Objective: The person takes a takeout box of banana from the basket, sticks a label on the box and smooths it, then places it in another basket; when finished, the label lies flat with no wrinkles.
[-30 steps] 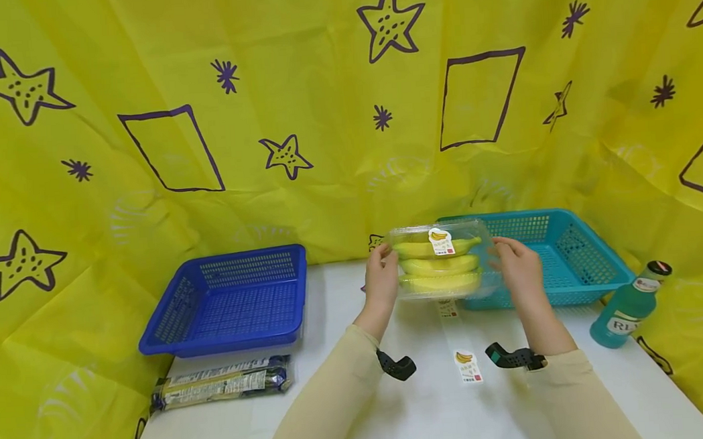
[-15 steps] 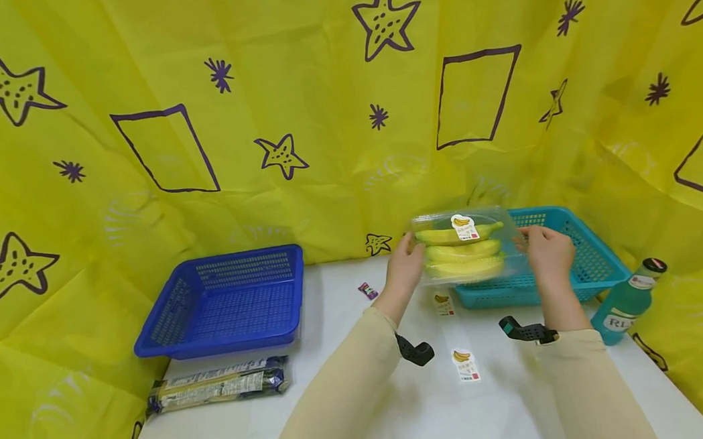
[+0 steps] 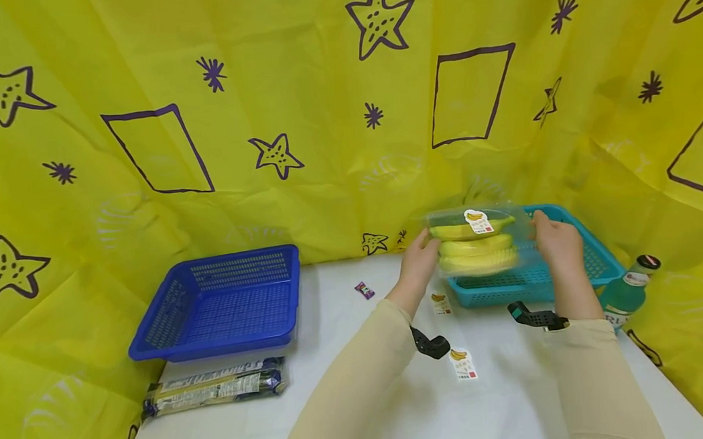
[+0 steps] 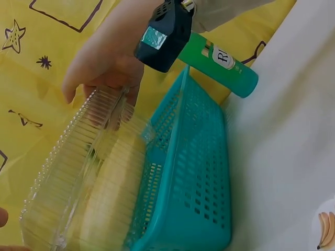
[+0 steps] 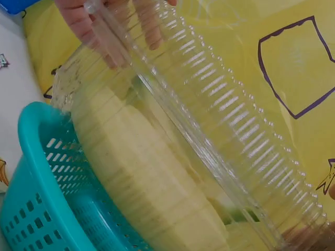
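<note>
A clear plastic clamshell box of bananas [image 3: 477, 247] is held up over the turquoise basket [image 3: 504, 295], its lid bearing a banana sticker [image 3: 478, 221]. My left hand [image 3: 419, 264] grips the box's left end. At its right end, my right hand [image 3: 561, 247] holds on with the thumb on the near side. In the left wrist view the ribbed clear box [image 4: 65, 172] tilts beside the basket's rim [image 4: 175, 151], and the right hand's fingers show through the plastic. The right wrist view shows a pale yellow banana [image 5: 146, 162] inside.
A blue basket [image 3: 291, 327] stands at left, with wrapped long packs [image 3: 217, 387] in front. A blue-green bottle [image 3: 628, 293] is beside the right forearm. A small purple wrapper [image 3: 364, 290] and banana stickers [image 3: 462, 364] lie on the white table. A yellow curtain [image 3: 326, 201] hangs behind.
Both hands have carried the box of bananas to the right and slightly up, farther over the turquoise basket. The purple wrapper, largely hidden before, now shows. The view has shifted slightly.
</note>
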Tool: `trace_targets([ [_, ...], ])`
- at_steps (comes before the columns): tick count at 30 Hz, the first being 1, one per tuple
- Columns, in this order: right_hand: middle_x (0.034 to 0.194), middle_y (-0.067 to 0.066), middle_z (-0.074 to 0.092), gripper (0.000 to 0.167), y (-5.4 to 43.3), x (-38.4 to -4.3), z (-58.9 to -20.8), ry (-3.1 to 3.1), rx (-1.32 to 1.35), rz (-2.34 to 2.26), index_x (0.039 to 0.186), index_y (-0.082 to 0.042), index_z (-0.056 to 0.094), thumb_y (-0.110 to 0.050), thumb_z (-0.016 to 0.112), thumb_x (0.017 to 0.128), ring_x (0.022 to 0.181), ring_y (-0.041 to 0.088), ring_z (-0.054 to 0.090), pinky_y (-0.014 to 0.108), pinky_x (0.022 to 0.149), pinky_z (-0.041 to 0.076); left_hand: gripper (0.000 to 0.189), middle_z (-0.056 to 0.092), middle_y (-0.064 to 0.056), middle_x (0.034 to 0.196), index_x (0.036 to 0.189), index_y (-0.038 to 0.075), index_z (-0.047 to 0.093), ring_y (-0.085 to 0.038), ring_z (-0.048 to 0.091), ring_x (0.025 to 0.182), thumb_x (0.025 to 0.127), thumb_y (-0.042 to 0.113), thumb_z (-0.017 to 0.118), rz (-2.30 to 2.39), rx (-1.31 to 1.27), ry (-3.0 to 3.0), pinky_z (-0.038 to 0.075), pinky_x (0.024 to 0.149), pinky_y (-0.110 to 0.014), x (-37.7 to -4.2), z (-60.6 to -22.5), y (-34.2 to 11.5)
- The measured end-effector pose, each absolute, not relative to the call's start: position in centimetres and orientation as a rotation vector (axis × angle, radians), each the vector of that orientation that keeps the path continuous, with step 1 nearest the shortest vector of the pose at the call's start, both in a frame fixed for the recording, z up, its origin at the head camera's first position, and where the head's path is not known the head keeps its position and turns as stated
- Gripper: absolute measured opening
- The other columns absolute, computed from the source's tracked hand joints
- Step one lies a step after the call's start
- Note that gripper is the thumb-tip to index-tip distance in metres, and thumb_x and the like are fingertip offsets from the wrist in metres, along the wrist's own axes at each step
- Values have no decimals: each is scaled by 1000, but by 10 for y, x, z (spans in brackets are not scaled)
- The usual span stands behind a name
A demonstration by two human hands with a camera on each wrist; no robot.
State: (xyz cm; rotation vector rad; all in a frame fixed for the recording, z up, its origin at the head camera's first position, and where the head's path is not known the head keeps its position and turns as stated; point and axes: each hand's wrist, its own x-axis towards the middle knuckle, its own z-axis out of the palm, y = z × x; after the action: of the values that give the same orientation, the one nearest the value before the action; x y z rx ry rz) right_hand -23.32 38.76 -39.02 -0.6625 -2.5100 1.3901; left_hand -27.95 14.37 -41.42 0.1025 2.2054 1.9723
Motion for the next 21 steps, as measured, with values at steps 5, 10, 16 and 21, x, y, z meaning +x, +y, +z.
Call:
trace_targets([
  [5,142,29,50,81,397,-237,-391,-2422,-748,1364,145,-5,49,-62,13,100,75,36,48,44,58,39,52,43,2,156,149,24,46,-27,35,146,99,34,51,1968,142,2194,33,118,-52,-279,-413,153],
  [10,104,-5,75,73,409,-244,-401,-2164,-941,1465,133,-12,64,-60,21,100,44,15,41,33,42,30,50,45,2,154,148,27,47,-26,38,145,98,35,51,1910,160,2175,36,116,-50,-278,-418,163],
  [16,62,-26,52,71,420,-250,-415,-2023,-1042,1526,125,-12,69,-59,24,99,49,15,43,33,46,30,51,44,4,155,147,23,49,-26,38,145,99,37,51,1862,127,2151,35,117,-48,-279,-423,170],
  [21,53,-30,51,75,424,-255,-430,-2110,-1061,1499,128,-11,67,-60,19,98,62,12,48,33,58,37,62,38,2,158,152,20,41,-26,32,148,96,43,53,1824,125,2095,29,120,-50,-279,-424,176],
])
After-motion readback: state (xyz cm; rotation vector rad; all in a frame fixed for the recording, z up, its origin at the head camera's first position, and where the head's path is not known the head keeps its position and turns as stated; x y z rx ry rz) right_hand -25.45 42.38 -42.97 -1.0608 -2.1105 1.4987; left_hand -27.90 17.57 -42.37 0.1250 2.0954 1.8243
